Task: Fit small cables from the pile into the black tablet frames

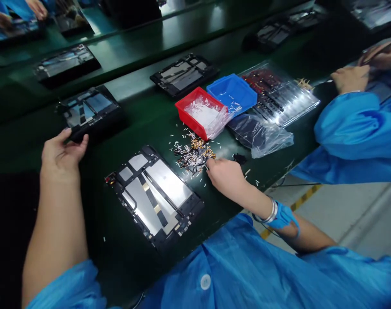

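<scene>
My left hand [62, 151] reaches out to the left and its fingers curl round the near edge of a black tablet frame [90, 110] on the green belt. My right hand [226, 174] rests at the edge of a heap of small gold and white parts [193, 153], fingers pinched together among them; what they hold is too small to see. Between my hands lies another opened tablet frame [154, 194] with silver plates inside, tilted on the belt.
A red bin [198, 112] with a plastic bag of white bits and a blue bin [232, 92] stand beyond the heap. Clear bags [263, 134] and a parts tray [279, 94] lie to the right. More tablet frames [183, 74] ride the belt. A co-worker's hands [350, 77] work at right.
</scene>
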### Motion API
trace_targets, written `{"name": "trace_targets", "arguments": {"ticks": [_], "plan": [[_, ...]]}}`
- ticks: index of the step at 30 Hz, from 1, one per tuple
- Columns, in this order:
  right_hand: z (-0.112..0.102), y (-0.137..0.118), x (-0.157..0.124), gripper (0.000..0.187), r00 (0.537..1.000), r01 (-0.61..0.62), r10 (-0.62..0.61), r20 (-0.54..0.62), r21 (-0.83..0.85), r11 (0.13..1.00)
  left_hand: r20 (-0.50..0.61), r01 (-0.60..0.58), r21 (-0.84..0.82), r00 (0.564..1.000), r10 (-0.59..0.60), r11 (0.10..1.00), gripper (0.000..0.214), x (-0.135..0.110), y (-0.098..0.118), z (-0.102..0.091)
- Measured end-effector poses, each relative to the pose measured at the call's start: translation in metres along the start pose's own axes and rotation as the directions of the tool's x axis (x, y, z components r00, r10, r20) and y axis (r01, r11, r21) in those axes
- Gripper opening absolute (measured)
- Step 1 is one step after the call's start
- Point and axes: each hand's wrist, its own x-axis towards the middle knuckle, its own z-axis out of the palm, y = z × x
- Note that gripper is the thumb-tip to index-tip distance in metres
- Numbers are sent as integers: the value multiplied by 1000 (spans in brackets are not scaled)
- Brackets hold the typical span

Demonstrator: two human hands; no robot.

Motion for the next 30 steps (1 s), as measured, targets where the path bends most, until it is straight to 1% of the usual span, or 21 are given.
{"name": "trace_targets", "arguments": {"ticks": [2, 3, 6, 7, 8, 9, 10, 11, 12, 13, 14, 15, 17, 18, 19, 20, 21, 22, 25, 28, 30], "plan": [[-2, -1, 0, 25, 999, -9, 10, 47, -20, 1000, -107, 57, 21, 993, -55, 998, 23, 9, -2, 3], [-3, -1, -1, 26, 998, -9, 10, 55, -26, 1000, -179, 56, 31, 983, -49, 998, 24, 8, -3, 4], [-4, 5, -6, 26, 995, -17, 22, 94, -57, 998, -344, -73, 76, 934, 95, 994, 38, -12, -6, 11], [-6, 8, -7, 25, 992, -20, 28, 120, -64, 998, -348, -123, 95, 926, 148, 988, 42, -25, -8, 14], [-7, 13, -9, 24, 988, -23, 32, 149, -62, 998, -306, -175, 114, 930, 202, 978, 43, -41, -8, 17], [-9, 19, -10, 22, 983, -23, 30, 180, -46, 999, -224, -224, 126, 943, 248, 966, 43, -59, -7, 22], [-12, 25, -9, 19, 977, -14, 16, 214, -11, 1000, -61, -304, 143, 947, 314, 942, 40, -79, -5, 26], [-15, 32, -8, 17, 968, 5, -17, 248, 49, 999, 124, -384, 134, 921, 369, 914, 35, -101, -1, 31], [-17, 39, -5, 14, 956, 31, -69, 284, 137, 990, 289, -444, 122, 872, 396, 888, 30, -122, 4, 37], [-20, 46, -1, 12, 938, 60, -139, 318, 247, 967, 440, -486, 121, 808, 392, 866, 28, -143, 9, 42], [-23, 52, 4, 10, 914, 84, -218, 342, 367, 926, 566, -535, 95, 723, 396, 839, 27, -161, 13, 48], [-25, 58, 11, 9, 888, 98, -293, 355, 476, 874, 673, -596, 52, 614, 413, 802, 26, -178, 17, 54], [-30, 65, 24, 9, 844, 118, -401, 355, 607, 786, 852, -727, -66, 316, 418, 683, 26, -205, 21, 66], [-32, 68, 30, 11, 828, 134, -434, 354, 628, 767, 910, -784, -114, 164, 380, 610, 26, -215, 21, 73], [-35, 70, 35, 12, 815, 156, -459, 353, 629, 762, 950, -829, -146, 36, 310, 540, 26, -222, 19, 79], [-37, 71, 37, 14, 804, 178, -476, 356, 620, 765, 974, -867, -148, -44, 223, 477, 27, -227, 18, 86], [-40, 72, 39, 15, 796, 194, -485, 362, 606, 771, 988, -899, -122, -68, 140, 421, 31, -231, 15, 92], [-43, 74, 38, 16, 795, 204, -485, 364, 593, 779, 996, -923, -80, -57, 74, 377, 36, -232, 13, 97], [-53, 80, 29, 16, 819, 212, -458, 346, 559, 801, 999, -951, 48, 45, -15, 304, 47, -227, 7, 109], [-63, 84, 18, 16, 865, 216, -418, 277, 546, 810, 991, -941, 132, 131, -25, 312, 46, -215, 4, 114], [-68, 80, 13, 14, 882, 243, -415, 224, 538, 807, 984, -915, 159, 179, 20, 370, 37, -207, 4, 113]]}}
